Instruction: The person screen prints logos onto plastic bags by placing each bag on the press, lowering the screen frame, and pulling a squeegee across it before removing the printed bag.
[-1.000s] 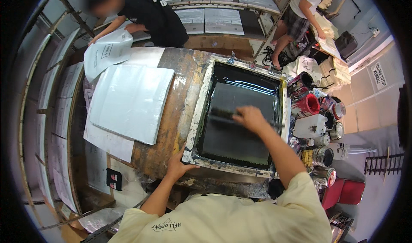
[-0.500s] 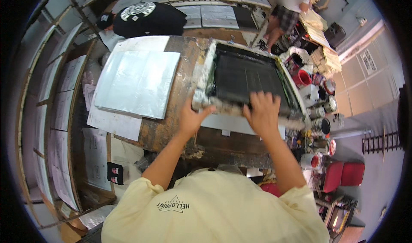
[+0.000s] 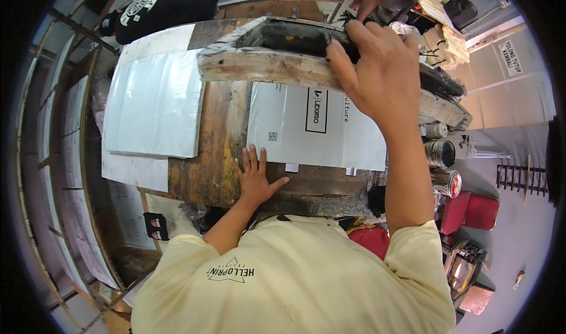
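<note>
A wooden-edged screen printing frame [image 3: 268, 64] is tilted up, its near edge raised off the table. My right hand [image 3: 380, 74] grips that near edge, thumb on the near side and fingers bent over the top. Beneath the frame lies a light grey sheet or flat bag [image 3: 354, 142] with black print on it, partly hidden at its far side. My left hand [image 3: 253, 181] rests on the table with fingers spread, just off the sheet's near left corner, holding nothing. Small pale tabs [image 3: 291, 168] sit along the sheet's near edge.
A stack of white plastic-looking sheets [image 3: 153, 110] lies on the stained wooden table [image 3: 206, 139] at left. Paint cans [image 3: 440, 153] line the right side. Drying racks [image 3: 73, 157] stand at far left. A person in black [image 3: 171, 7] bends over beyond the table; another stands at the far right.
The screen frame was flat on the table and is now tilted up in my right hand, uncovering the printed sheet. My left hand has left the frame and come nearer to me.
</note>
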